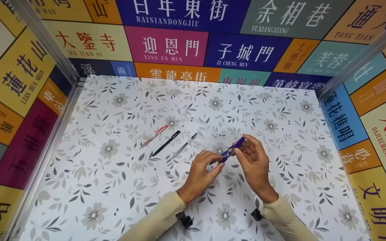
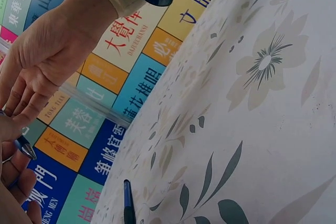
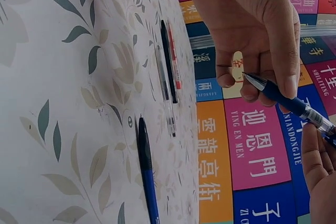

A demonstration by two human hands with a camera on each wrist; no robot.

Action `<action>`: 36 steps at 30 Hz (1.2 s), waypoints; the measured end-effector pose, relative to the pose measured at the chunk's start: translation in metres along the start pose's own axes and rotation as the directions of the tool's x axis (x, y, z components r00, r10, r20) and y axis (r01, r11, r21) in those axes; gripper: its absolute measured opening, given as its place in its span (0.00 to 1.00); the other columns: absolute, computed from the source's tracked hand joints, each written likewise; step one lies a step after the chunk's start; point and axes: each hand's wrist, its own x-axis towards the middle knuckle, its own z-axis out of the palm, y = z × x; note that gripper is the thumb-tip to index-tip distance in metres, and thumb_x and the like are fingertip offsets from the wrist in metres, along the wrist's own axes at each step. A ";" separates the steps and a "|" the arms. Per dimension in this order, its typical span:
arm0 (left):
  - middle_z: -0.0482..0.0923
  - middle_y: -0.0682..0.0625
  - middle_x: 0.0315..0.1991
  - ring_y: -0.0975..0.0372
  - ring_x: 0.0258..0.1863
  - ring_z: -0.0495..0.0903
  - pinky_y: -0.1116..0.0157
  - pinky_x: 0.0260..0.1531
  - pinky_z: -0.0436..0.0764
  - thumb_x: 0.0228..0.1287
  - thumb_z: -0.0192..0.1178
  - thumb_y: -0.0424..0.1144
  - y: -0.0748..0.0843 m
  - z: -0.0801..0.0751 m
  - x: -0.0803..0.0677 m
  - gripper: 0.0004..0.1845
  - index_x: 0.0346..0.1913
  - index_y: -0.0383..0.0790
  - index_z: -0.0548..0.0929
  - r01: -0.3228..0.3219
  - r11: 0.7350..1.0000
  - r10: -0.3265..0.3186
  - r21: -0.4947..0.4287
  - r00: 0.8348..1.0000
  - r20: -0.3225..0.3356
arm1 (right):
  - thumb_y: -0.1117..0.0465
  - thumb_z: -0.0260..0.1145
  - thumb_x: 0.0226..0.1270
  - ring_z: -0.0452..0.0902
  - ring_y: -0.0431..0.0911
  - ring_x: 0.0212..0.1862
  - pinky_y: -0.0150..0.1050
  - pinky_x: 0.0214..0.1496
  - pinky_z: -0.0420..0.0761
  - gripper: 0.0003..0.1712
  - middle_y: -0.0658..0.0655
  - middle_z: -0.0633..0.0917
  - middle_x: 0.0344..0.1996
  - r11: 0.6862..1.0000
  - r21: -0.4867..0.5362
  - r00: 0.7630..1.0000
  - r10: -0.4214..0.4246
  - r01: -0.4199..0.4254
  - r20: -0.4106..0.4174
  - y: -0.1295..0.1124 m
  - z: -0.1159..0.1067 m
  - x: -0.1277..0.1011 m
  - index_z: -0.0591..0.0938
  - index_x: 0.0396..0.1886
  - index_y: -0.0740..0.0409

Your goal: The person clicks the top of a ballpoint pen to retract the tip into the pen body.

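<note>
Both hands hold a blue pen [image 1: 232, 149] a little above the floral table [image 1: 119, 201]. My left hand [image 1: 220, 161] pinches its front end near the metal tip [image 3: 253, 81]. My right hand [image 1: 238, 150] grips the rear end of the barrel, fingers curled round it. In the right wrist view the blue pen [image 3: 294, 104] runs from the left hand [image 3: 252, 30] down to the right fingers [image 3: 317, 166]. In the left wrist view only the pen's tip [image 2: 24, 148] shows, between the left fingers [image 2: 13, 179] and the right hand [image 2: 47, 61].
Left of the hands a red pen [image 1: 154, 136], a black pen [image 1: 166, 143] and a clear pen [image 1: 184, 145] lie side by side. Another blue pen [image 3: 146, 174] lies on the table under the hands. Colourful sign walls [image 1: 166, 45] enclose the table on three sides.
</note>
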 end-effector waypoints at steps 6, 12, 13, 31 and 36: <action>0.89 0.55 0.45 0.62 0.47 0.83 0.59 0.52 0.79 0.71 0.75 0.34 0.001 0.000 0.000 0.08 0.50 0.43 0.92 -0.010 1.000 0.010 -0.002 1.000 -0.006 | 0.85 0.64 0.72 0.89 0.54 0.53 0.40 0.53 0.89 0.31 0.76 0.84 0.51 1.000 0.000 1.000 -0.019 0.019 0.015 0.001 -0.002 0.000 0.74 0.73 0.73; 0.89 0.54 0.43 0.61 0.46 0.82 0.58 0.53 0.79 0.73 0.74 0.33 0.000 -0.001 -0.002 0.07 0.50 0.43 0.92 -0.045 0.999 0.045 -0.023 0.999 -0.014 | 0.86 0.64 0.70 0.89 0.53 0.52 0.40 0.52 0.89 0.30 0.81 0.83 0.49 0.999 0.013 0.999 -0.043 0.043 0.023 -0.001 -0.002 0.002 0.75 0.71 0.75; 0.89 0.53 0.43 0.61 0.46 0.82 0.58 0.53 0.79 0.73 0.74 0.33 0.000 -0.001 -0.002 0.07 0.50 0.43 0.92 -0.052 0.998 0.051 -0.030 0.999 -0.018 | 0.87 0.64 0.70 0.89 0.53 0.52 0.40 0.52 0.89 0.30 0.81 0.82 0.49 0.999 0.018 0.999 -0.048 0.048 0.022 -0.001 -0.002 0.003 0.75 0.71 0.76; 0.89 0.56 0.44 0.63 0.47 0.82 0.62 0.54 0.80 0.73 0.74 0.32 0.001 -0.003 -0.001 0.06 0.49 0.42 0.92 -0.030 0.999 0.029 -0.034 0.999 -0.024 | 0.87 0.64 0.69 0.89 0.52 0.49 0.40 0.51 0.89 0.37 0.75 0.84 0.47 0.999 0.035 0.999 -0.032 0.032 0.002 0.000 0.002 0.004 0.70 0.78 0.74; 0.88 0.56 0.44 0.63 0.47 0.82 0.61 0.53 0.80 0.73 0.74 0.33 0.000 -0.003 -0.002 0.06 0.50 0.42 0.92 -0.035 0.999 0.034 -0.033 0.999 -0.022 | 0.86 0.64 0.70 0.89 0.51 0.50 0.39 0.52 0.89 0.38 0.76 0.84 0.49 0.999 0.026 1.000 -0.020 0.020 0.014 0.000 0.002 0.003 0.69 0.79 0.73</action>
